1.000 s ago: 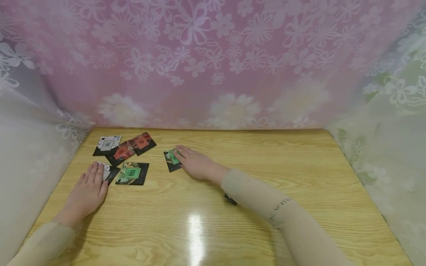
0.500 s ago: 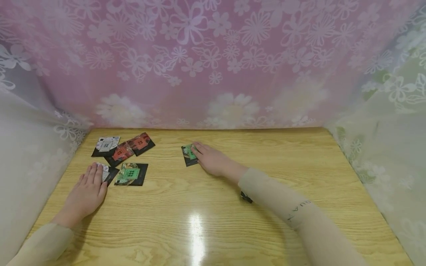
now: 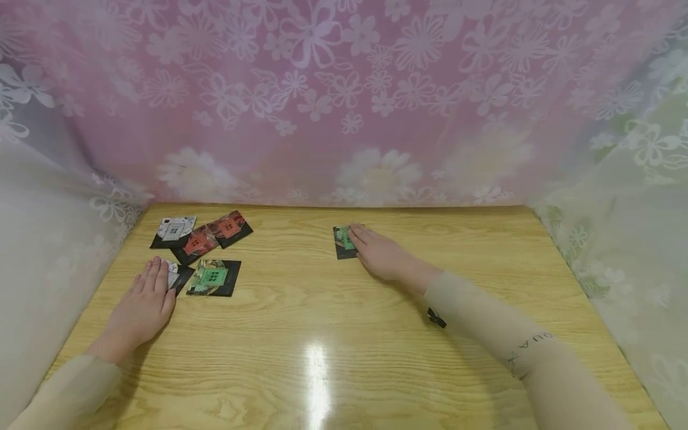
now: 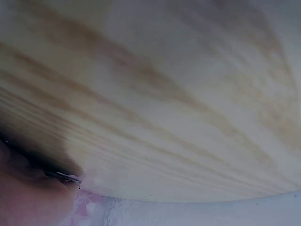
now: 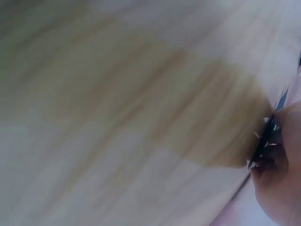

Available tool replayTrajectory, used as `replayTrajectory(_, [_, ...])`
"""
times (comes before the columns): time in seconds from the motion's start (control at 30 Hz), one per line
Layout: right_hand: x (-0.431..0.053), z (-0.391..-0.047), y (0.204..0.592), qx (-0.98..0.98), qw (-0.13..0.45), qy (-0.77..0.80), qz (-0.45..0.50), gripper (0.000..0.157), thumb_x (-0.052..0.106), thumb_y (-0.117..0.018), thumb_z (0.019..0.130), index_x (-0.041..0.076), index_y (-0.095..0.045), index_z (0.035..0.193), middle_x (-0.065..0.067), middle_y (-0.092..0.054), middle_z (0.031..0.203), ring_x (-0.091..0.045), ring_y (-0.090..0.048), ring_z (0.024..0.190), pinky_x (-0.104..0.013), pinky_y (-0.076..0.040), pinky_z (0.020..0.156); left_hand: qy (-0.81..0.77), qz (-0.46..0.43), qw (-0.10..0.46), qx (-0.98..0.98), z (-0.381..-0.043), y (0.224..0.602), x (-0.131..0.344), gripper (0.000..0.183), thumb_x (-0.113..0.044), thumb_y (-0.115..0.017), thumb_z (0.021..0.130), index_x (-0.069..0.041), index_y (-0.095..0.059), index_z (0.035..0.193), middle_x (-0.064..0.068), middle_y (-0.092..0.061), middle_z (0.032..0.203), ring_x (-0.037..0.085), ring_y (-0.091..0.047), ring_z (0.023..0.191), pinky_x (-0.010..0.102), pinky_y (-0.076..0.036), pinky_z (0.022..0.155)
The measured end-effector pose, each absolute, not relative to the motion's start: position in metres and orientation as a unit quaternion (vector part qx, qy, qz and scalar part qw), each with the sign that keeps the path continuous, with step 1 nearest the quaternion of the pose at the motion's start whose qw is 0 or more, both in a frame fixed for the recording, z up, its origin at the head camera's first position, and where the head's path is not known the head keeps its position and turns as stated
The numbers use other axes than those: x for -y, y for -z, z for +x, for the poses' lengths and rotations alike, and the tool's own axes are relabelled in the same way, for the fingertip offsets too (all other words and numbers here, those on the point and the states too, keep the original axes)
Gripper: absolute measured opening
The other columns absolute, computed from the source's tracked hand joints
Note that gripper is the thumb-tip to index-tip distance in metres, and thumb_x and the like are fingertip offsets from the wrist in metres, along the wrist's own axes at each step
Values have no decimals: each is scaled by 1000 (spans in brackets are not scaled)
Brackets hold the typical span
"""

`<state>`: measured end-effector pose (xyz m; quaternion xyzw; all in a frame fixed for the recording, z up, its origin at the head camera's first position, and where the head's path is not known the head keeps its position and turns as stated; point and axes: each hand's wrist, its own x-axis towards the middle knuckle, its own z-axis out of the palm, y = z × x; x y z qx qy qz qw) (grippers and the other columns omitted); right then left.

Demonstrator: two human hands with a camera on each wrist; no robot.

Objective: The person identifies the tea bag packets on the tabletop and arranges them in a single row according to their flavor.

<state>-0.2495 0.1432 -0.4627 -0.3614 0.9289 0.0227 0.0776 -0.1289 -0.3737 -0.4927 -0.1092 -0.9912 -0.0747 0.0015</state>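
My right hand (image 3: 380,254) lies with straight fingers over a flat black packet with a green label (image 3: 344,242), near the table's back middle. Its right part is hidden under the fingers. In the right wrist view the packet's dark edge (image 5: 267,136) shows beneath the fingertips. On the left, my left hand (image 3: 141,304) rests flat, fingers extended, on a black-and-white packet (image 3: 180,278) that it partly covers. Just right of that hand lies another green-labelled packet (image 3: 214,278).
Behind the left hand, a white-labelled packet (image 3: 174,232) and two red-labelled packets (image 3: 196,242) lie overlapping. A small dark thing (image 3: 436,318) peeks out by the right sleeve. Flowered curtains (image 3: 349,107) enclose the wooden table (image 3: 279,358) at the back and sides.
My right hand has slid the green-labelled packet to the right along the back of the table. The dark thing by the right sleeve has shifted right too. My left hand stays put.
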Motion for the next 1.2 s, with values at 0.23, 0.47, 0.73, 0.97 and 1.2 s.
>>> replayTrajectory(0.23, [-185, -246, 458, -940, 82, -12, -330, 60, 21, -41, 115, -8, -24, 165, -27, -19, 175, -40, -20, 164, -52, -25, 134, 74, -110, -10, 991, -131, 492, 373, 68, -24, -33, 115, 20, -10, 162, 45, -13, 167, 60, -15, 158, 72, -21, 127])
replayTrajectory(0.47, [-223, -241, 458, -949, 74, 9, -308, 59, 18, -43, 115, -10, -27, 163, -30, -21, 173, -43, -24, 162, -56, -29, 132, 76, -109, -18, 991, -132, 491, 372, 68, -25, -31, 115, 19, -7, 162, 45, -10, 167, 59, -12, 159, 71, -18, 129])
replayTrajectory(0.73, [-269, -227, 457, -954, 55, 13, -294, 58, 14, -48, 112, -13, -31, 161, -33, -27, 170, -49, -30, 158, -60, -33, 129, 73, -112, -13, 991, -131, 489, 372, 68, -24, -32, 115, 20, -9, 162, 46, -13, 167, 60, -14, 158, 70, -20, 129])
replayTrajectory(0.97, [-308, -218, 453, -959, 41, 17, -279, 56, 8, -51, 110, -15, -34, 159, -35, -31, 168, -52, -32, 156, -64, -33, 127, 65, -112, -10, 992, -129, 488, 373, 67, -21, -32, 114, 21, -10, 160, 47, -14, 166, 59, -14, 158, 68, -20, 130])
replayTrajectory(1.2, [-342, -214, 454, -965, 60, 33, -252, 58, 9, -49, 110, -13, -30, 161, -35, -27, 169, -54, -28, 156, -67, -29, 127, 64, -111, -12, 992, -127, 487, 372, 67, -21, -32, 114, 22, -10, 160, 48, -15, 165, 60, -15, 157, 70, -22, 128])
